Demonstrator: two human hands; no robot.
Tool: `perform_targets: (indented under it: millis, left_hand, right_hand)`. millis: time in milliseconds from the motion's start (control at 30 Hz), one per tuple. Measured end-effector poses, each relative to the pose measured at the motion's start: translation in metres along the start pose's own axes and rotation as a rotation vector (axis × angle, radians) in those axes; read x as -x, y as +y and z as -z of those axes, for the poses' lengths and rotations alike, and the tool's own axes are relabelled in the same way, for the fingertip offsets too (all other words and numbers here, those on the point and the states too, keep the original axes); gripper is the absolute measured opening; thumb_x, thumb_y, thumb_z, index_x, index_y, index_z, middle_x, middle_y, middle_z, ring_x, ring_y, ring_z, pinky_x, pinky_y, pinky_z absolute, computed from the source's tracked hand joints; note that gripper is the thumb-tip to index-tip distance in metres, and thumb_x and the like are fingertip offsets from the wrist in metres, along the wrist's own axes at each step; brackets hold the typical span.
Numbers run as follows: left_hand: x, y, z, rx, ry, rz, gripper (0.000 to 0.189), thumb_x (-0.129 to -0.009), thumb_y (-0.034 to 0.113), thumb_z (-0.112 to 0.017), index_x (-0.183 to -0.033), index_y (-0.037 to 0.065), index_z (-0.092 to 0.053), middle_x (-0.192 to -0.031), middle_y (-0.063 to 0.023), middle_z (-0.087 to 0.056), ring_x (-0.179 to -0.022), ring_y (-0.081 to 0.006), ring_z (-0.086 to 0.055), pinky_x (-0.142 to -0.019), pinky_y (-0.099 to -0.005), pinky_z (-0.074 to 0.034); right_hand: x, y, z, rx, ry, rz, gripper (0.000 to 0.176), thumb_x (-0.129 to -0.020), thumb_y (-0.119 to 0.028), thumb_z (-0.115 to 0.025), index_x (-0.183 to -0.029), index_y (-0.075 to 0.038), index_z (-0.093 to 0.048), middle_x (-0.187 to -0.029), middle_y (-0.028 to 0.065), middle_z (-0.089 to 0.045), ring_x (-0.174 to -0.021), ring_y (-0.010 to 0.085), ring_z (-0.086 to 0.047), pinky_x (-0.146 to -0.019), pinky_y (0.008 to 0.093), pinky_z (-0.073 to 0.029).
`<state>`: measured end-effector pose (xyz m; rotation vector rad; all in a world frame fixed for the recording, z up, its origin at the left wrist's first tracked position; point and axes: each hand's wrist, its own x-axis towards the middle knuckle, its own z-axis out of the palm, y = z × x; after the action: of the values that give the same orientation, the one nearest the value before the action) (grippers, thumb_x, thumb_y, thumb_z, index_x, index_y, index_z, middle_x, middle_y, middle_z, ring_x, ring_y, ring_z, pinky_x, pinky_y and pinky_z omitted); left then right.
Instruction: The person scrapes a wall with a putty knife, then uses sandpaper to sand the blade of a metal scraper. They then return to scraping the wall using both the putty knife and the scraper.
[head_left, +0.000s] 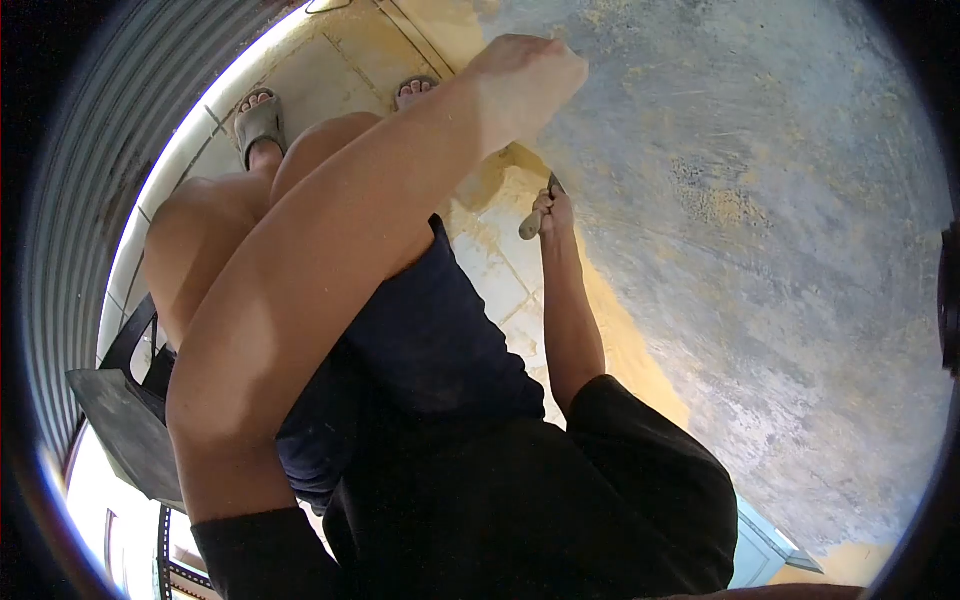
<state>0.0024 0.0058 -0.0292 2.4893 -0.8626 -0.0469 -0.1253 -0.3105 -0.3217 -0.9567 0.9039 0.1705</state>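
Observation:
My right hand (556, 212) grips the rounded handle of a putty knife (530, 228), whose dark blade points up beside the lower edge of the wall. Most of that blade is hidden by the fingers. Stretched across the upper middle, my left hand (530, 88) is curled closed in front of the wall. Its fingers turn away from the camera, so whatever they may hold is hidden. The wall (740, 260) is mottled grey-blue with yellowish patches and a rough, darker spot near the middle.
Dusty floor tiles (495, 262) lie between my legs and the wall, with a tan strip (625, 345) along its base. My sandalled foot (260, 125) rests at the upper left. A corrugated metal shutter (75, 220) curves along the left. Part of a dark seat (125, 425) shows beside me.

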Motion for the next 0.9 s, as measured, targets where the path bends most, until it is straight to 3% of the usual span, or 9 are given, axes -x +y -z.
perform_targets:
  millis: [100,267,433,467,533,567,667,867,900]
  left_hand:
    - [0.0,0.005,0.0,-0.002,-0.089,0.007,0.023,-0.081,-0.006,-0.062,-0.103,-0.001,-0.061,-0.09,-0.0209,-0.07,-0.092,-0.0361,-0.071,-0.077,-0.043,-0.059]
    - [0.003,0.003,-0.004,-0.008,0.029,-0.032,0.021,-0.082,-0.005,-0.061,-0.103,-0.002,-0.061,-0.088,-0.0217,-0.069,-0.091,-0.0364,-0.071,-0.076,-0.0434,-0.058]
    - [0.005,0.001,-0.001,0.027,-0.01,-0.011,0.022,-0.082,-0.006,-0.062,-0.103,-0.002,-0.061,-0.088,-0.0215,-0.069,-0.09,-0.0363,-0.071,-0.076,-0.0432,-0.058]
    - [0.005,0.002,0.004,0.02,-0.029,0.013,0.022,-0.081,-0.006,-0.062,-0.102,-0.001,-0.061,-0.088,-0.0215,-0.069,-0.09,-0.0362,-0.071,-0.076,-0.0432,-0.058]
    - [0.007,0.002,-0.001,0.016,0.002,0.012,0.021,-0.081,-0.006,-0.062,-0.102,-0.001,-0.061,-0.088,-0.0214,-0.069,-0.09,-0.0361,-0.071,-0.075,-0.0431,-0.058]
    - [0.007,-0.002,-0.004,0.016,0.031,0.014,0.02,-0.081,-0.006,-0.062,-0.101,-0.001,-0.061,-0.088,-0.0214,-0.069,-0.09,-0.036,-0.071,-0.075,-0.0429,-0.058]
    - [0.006,-0.01,-0.008,0.028,0.013,-0.004,0.021,-0.081,-0.005,-0.062,-0.101,-0.001,-0.061,-0.087,-0.0209,-0.069,-0.089,-0.0358,-0.071,-0.074,-0.0417,-0.058]
    - [0.004,0.0,-0.003,0.022,0.022,-0.01,0.022,-0.08,-0.005,-0.063,-0.101,-0.001,-0.061,-0.088,-0.0203,-0.069,-0.09,-0.0355,-0.071,-0.075,-0.0412,-0.058]
    - [0.005,0.0,0.0,0.021,0.027,-0.005,0.022,-0.08,-0.005,-0.063,-0.101,-0.001,-0.061,-0.088,-0.0203,-0.069,-0.09,-0.0355,-0.071,-0.075,-0.0412,-0.058]
  right_hand:
    - [-0.025,0.009,0.017,-0.036,0.012,-0.148,0.02,-0.107,-0.021,-0.035,-0.098,-0.008,-0.045,-0.067,0.001,-0.043,-0.044,0.009,-0.036,-0.037,0.0221,-0.029]
    - [-0.001,-0.001,-0.003,-0.063,0.122,-0.037,0.02,-0.105,-0.019,-0.036,-0.09,-0.011,-0.046,-0.066,0.0009,-0.043,-0.045,0.0116,-0.036,-0.039,0.0269,-0.029]
    - [-0.027,0.006,-0.005,-0.088,0.092,-0.277,0.021,-0.107,-0.022,-0.032,-0.1,-0.009,-0.046,-0.067,0.0013,-0.043,-0.046,0.0082,-0.038,-0.037,0.022,-0.029]
    - [-0.029,0.011,0.001,-0.088,0.091,-0.279,0.021,-0.107,-0.022,-0.032,-0.1,-0.009,-0.046,-0.067,0.0013,-0.043,-0.046,0.0082,-0.038,-0.037,0.022,-0.029]
    - [-0.021,0.013,-0.009,0.09,0.162,0.037,0.021,-0.107,-0.02,-0.032,-0.099,-0.009,-0.048,-0.066,0.0003,-0.043,-0.045,0.0077,-0.037,-0.036,0.0218,-0.028]
    - [-0.002,0.002,-0.006,0.001,0.018,-0.05,0.021,-0.106,-0.019,-0.033,-0.098,-0.008,-0.048,-0.066,-0.0002,-0.044,-0.045,0.0081,-0.036,-0.036,0.0223,-0.027]
    - [-0.002,-0.004,-0.008,-0.011,-0.011,-0.105,0.021,-0.106,-0.019,-0.033,-0.097,-0.007,-0.048,-0.066,-0.0002,-0.043,-0.046,0.0089,-0.036,-0.038,0.0232,-0.028]
    - [-0.01,0.004,-0.019,0.079,0.109,-0.002,0.025,-0.107,-0.023,-0.032,-0.096,-0.007,-0.047,-0.066,0.0008,-0.041,-0.047,0.0091,-0.035,-0.04,0.0233,-0.028]
    - [-0.011,-0.003,-0.012,-0.077,0.075,-0.096,0.024,-0.107,-0.022,-0.032,-0.095,-0.007,-0.047,-0.066,0.0005,-0.04,-0.047,0.0089,-0.034,-0.039,0.0231,-0.027]
